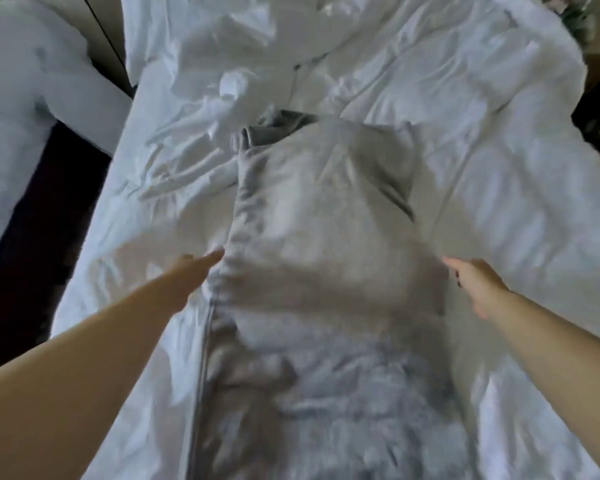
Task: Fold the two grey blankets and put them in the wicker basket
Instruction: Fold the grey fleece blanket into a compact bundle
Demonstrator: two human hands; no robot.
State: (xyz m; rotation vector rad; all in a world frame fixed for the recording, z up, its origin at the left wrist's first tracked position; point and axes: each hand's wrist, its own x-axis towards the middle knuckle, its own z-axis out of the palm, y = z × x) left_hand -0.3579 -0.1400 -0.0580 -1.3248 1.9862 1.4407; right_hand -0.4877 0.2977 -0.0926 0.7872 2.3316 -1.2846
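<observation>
Soft, floppy grey blanket (326,244) on the white duvet (499,150); our left hand (184,282) and right hand (475,285), fingers loose and gripping nothing, flank its side edges, where we'd pinch it.

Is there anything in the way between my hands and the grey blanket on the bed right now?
Nothing visible. The left hand is at the left edge of the grey blanket and the right hand is at its right edge, with only white bedding around them. The picture is blurred, so I cannot tell whether either hand is touching the blanket.
</observation>
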